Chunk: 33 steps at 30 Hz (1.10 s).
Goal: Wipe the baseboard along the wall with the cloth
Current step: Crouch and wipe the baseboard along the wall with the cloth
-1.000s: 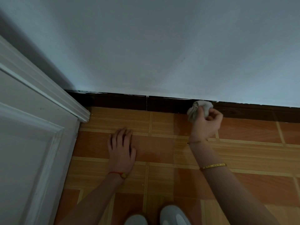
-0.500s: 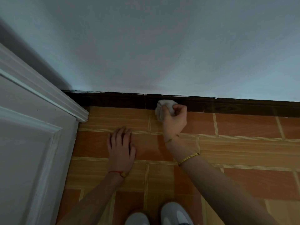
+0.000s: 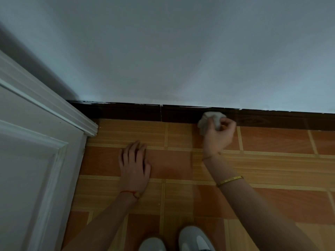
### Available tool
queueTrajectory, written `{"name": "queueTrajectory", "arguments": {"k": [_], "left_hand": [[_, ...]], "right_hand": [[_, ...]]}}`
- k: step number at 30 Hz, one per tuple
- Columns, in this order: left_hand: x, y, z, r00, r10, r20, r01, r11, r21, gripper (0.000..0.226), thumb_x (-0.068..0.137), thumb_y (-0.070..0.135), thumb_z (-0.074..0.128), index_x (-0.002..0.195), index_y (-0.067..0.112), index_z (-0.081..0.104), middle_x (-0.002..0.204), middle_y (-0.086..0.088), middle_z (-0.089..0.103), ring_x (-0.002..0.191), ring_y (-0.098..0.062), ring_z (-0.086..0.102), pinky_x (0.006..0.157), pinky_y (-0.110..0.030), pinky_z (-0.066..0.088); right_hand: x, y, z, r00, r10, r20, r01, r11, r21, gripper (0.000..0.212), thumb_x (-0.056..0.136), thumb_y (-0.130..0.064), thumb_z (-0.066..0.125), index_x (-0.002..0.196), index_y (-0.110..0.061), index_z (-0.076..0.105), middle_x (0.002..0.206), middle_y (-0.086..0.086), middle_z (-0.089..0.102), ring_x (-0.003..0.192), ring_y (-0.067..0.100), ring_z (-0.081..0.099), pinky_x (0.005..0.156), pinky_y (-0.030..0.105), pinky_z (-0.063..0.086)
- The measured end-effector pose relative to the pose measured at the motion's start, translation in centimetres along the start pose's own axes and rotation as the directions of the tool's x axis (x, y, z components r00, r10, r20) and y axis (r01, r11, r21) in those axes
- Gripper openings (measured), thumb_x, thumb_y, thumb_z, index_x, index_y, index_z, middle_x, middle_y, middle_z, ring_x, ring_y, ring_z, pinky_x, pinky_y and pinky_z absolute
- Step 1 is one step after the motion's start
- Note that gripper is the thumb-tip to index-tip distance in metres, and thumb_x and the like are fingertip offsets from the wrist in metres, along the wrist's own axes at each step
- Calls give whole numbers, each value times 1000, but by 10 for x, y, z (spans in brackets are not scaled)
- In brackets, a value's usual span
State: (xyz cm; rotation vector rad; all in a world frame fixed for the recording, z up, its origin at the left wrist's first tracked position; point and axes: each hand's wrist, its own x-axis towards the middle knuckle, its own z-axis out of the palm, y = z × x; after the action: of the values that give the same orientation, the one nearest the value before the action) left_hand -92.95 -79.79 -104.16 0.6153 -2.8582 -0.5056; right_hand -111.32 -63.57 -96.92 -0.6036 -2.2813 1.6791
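A dark brown baseboard [image 3: 126, 112] runs along the foot of the pale wall, with a vertical joint a little left of centre. My right hand [image 3: 218, 135] grips a bunched white cloth [image 3: 211, 120] and holds it against the baseboard, to the right of the joint. My left hand [image 3: 135, 165] lies flat on the orange tiled floor with its fingers straight, pointing toward the wall, well short of the baseboard.
A white panelled door and its frame [image 3: 36, 142] fill the left side and meet the baseboard at the corner. The tips of two light shoes [image 3: 181, 240] show at the bottom edge. The tiled floor [image 3: 272, 169] stretches away to the right.
My right hand slid the cloth left along the baseboard to near the joint, then back to the right. My left hand stayed flat on the floor.
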Motion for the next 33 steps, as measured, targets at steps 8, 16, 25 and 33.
{"name": "queueTrajectory", "arguments": {"k": [8,16,25,33], "left_hand": [[-1,0,-1,1000,10,-14,-10,1000,2,49,95,26,40,140,12,51,148,-11,45,140,-31,39,122,-55,16],[0,-1,0,1000,3,2,-3,1000,5,49,94,26,41,140,13,52,148,-10,45,139,-30,39,120,-58,19],[0,-1,0,1000,20,-19,-20,1000,-2,49,93,24,43,140,13,52,148,-10,45,139,-31,39,120,-58,20],[0,-1,0,1000,7,-9,-7,1000,-14,48,94,26,41,139,13,52,147,-10,45,138,-31,41,119,-59,21]], "right_hand": [[-36,-18,25,968,-172,181,157,983,93,27,78,-17,78,95,-15,57,98,3,61,91,14,59,83,31,53],[6,-11,-5,989,-104,-105,113,990,85,26,81,-17,74,98,-19,53,103,10,62,92,22,62,80,41,54],[-63,-21,52,967,-172,189,152,982,114,28,77,-17,79,95,-15,58,99,3,61,92,13,59,84,30,52],[-31,-4,26,987,-146,73,142,988,56,26,79,-14,75,100,-12,59,101,7,61,92,19,59,87,40,50]]}}
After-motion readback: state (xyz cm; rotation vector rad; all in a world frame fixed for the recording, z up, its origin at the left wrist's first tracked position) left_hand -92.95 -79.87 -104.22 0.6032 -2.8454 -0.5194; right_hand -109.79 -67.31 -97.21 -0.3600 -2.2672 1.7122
